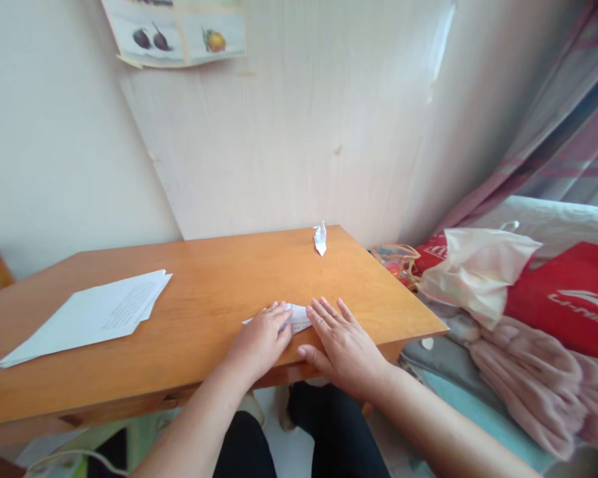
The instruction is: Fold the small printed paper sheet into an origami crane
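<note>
A folded piece of printed paper lies near the front edge of the wooden table. My left hand rests over its left part, fingers stretched forward and lying flat. On its right end press the fingertips of my right hand, which is spread with the thumb apart near the table edge. Much of the paper is hidden under both hands. Farther back, close to the wall, stands a small folded paper figure with printed marks.
A stack of paper sheets, partly printed, lies on the table's left side. Right of the table are a white plastic bag, a red bag and pink cloth. A picture sheet hangs on the wall.
</note>
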Motion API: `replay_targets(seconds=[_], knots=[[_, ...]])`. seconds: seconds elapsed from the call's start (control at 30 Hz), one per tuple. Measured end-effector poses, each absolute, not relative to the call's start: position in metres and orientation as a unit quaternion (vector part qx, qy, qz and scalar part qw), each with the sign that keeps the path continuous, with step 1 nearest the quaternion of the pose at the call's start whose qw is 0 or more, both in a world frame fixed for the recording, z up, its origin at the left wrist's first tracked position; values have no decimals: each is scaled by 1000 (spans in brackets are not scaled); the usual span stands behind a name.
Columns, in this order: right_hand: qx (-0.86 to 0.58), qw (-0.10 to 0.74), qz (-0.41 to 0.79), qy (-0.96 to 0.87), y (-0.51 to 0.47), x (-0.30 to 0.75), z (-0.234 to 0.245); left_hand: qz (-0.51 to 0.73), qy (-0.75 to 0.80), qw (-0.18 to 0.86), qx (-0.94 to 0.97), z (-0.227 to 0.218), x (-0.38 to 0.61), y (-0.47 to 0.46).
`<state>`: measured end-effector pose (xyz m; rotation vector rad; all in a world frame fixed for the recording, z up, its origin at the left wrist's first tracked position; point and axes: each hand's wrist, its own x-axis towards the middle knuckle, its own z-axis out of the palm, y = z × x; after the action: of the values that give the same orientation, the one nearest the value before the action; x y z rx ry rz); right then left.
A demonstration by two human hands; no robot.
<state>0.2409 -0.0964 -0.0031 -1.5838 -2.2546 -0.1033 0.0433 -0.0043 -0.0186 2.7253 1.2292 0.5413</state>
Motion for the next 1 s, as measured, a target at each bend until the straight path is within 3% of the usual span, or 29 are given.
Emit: replay_targets(seconds=[1.0], knots=[[-560,121,-45,-818,-96,236,-13,125,503,52,853,4,-20,-36]])
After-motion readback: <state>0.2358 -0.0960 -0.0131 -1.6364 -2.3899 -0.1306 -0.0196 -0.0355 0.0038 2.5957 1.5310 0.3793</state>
